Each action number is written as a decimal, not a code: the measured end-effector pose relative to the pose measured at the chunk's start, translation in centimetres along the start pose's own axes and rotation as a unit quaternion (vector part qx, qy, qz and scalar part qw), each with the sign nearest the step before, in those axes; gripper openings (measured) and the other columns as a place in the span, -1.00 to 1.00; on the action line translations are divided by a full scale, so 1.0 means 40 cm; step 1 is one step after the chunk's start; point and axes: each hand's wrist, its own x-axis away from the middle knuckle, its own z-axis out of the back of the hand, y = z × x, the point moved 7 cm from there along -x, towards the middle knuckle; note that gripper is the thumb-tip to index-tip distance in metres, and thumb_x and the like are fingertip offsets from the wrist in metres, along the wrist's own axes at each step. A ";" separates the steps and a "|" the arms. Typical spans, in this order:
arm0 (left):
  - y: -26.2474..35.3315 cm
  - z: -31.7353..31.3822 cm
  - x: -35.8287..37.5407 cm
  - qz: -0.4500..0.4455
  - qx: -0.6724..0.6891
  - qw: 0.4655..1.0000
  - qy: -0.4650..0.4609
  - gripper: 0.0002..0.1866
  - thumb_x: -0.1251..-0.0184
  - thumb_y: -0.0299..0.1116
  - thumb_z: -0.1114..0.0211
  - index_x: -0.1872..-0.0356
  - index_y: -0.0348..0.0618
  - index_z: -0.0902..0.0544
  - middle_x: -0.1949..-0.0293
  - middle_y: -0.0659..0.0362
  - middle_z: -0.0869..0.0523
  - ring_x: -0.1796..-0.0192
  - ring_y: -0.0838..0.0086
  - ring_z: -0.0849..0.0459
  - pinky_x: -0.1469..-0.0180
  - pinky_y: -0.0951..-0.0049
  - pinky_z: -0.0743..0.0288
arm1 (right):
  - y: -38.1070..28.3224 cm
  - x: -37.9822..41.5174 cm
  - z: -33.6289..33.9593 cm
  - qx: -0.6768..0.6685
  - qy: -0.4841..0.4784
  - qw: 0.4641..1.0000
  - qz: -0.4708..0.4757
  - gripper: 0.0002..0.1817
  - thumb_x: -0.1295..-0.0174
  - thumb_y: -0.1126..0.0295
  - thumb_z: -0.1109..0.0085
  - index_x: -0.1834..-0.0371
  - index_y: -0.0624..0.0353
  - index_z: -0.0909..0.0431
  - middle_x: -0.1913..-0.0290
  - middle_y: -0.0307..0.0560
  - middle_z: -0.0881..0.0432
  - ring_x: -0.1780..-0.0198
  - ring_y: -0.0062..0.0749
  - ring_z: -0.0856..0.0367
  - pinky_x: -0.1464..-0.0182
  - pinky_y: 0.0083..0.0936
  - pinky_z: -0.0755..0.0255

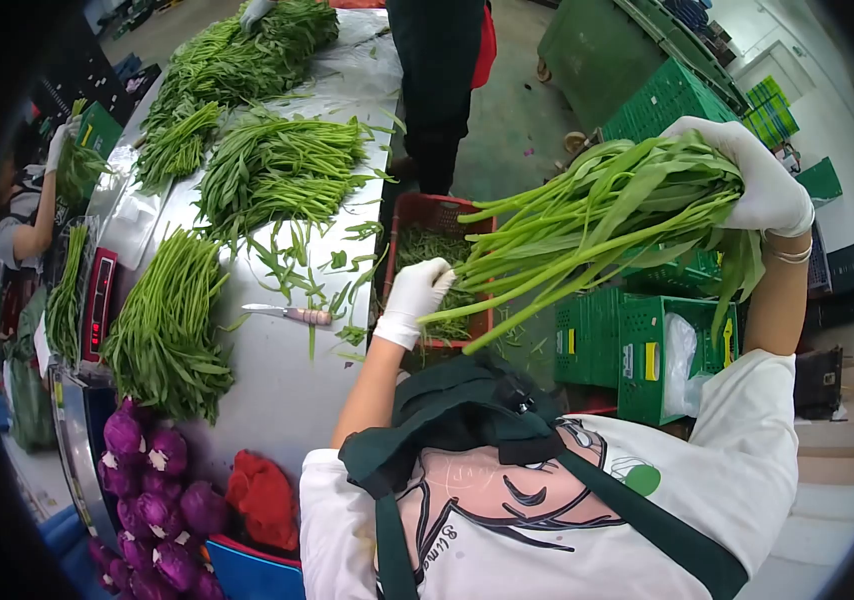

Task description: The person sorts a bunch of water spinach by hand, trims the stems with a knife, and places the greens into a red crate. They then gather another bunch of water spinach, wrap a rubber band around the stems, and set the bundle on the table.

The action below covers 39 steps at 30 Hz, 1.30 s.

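Nearest, at the lower right of the frame, a dark green apron [647, 515] crosses a white printed shirt. Just above, right of centre, a bunch of leafy greens [597, 215] is held aloft, stems pointing left. The gloved right hand [752, 180] wraps its leafy end, fingers closed around it. The gloved left hand [414, 298], near the centre, is at the stem ends with fingers curled inward; I cannot tell whether they pinch a stem.

The step in hand looks like sorting or tidying the stems. The next move seems to call for a steady right-hand hold, with the left fingers separating single stems without snapping the others.

Beyond and below the bunch, a red crate [437, 210] holds loose green pieces. To the left, a knife [292, 314] lies on the metal table [267, 395] beside scattered leaves [322, 262]. More bundled greens [169, 320] lie farther left, near a red-framed display [99, 305]. Farthest, at top centre, a person in dark clothing [434, 90] stands beside the table.
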 end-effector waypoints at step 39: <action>0.090 0.117 -0.012 0.040 0.193 0.980 0.008 -0.74 -0.31 -0.36 -0.21 0.06 -0.28 -0.59 0.19 0.21 -0.66 0.18 0.57 -0.59 0.14 0.54 -0.45 | 0.014 0.011 -0.013 -0.043 -0.004 0.998 -0.034 -0.51 0.15 0.56 -0.27 0.03 0.37 -0.46 0.14 -0.19 -0.60 0.11 -0.69 -0.44 -0.04 -0.65 -0.37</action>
